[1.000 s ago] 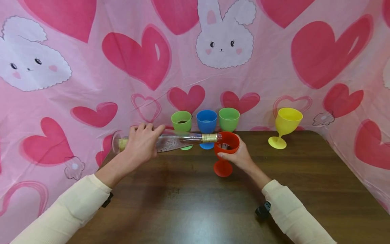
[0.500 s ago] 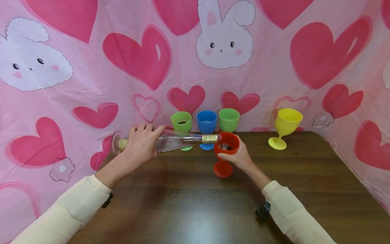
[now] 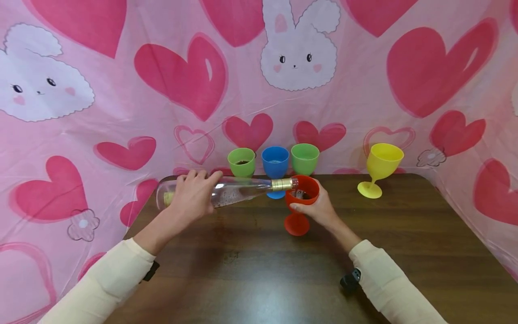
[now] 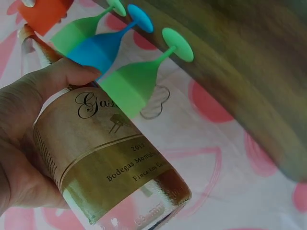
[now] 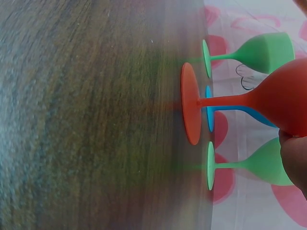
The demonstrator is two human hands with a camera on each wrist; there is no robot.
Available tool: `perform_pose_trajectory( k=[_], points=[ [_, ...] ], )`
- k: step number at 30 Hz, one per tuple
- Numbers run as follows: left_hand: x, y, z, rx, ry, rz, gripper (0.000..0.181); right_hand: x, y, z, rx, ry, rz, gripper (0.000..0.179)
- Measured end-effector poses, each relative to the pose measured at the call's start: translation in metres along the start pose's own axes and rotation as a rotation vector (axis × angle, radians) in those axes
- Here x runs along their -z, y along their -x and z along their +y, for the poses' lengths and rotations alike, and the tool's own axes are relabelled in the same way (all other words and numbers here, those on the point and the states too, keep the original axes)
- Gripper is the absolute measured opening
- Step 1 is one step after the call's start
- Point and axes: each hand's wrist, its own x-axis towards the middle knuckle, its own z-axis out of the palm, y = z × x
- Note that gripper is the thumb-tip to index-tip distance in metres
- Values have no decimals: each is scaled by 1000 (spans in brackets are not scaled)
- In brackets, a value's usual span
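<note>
My left hand (image 3: 194, 193) grips a clear glass wine bottle (image 3: 238, 190) round its body. It lies almost level, its gold-banded neck pointing right and its mouth over the rim of a red goblet (image 3: 297, 223). A printed label (image 4: 115, 129) covers the bottle's side in the left wrist view. My right hand (image 3: 319, 208) holds the goblet by its bowl, thumb on the near side. Dark liquid shows inside the bowl. The goblet is upright; whether its foot touches the table I cannot tell.
Behind the bottle stand a green goblet (image 3: 241, 163) with dark liquid, a blue goblet (image 3: 275, 162) and another green goblet (image 3: 305, 159). A yellow goblet (image 3: 383, 161) stands apart at the back right. A pink heart-patterned cloth (image 3: 243, 90) hangs behind the brown table (image 3: 251, 279).
My left hand and the bottle have shifted slightly right and down, and the bottle's base shows less. The right hand and the red goblet have stayed almost still.
</note>
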Motion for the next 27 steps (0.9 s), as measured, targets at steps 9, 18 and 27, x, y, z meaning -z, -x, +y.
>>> perform_pose_trajectory(
  k=[9, 18, 27],
  points=[
    [-28, 5, 10, 57, 206, -52, 88, 0, 2, -1, -11, 2, -1, 70],
    [-40, 5, 8, 205, 626, -97, 81, 0, 0, 0, 4, -14, 24, 68],
    [-40, 7, 5, 245, 914, -3, 78, 18, 0, 2, 3, 41, 94, 67]
  ],
)
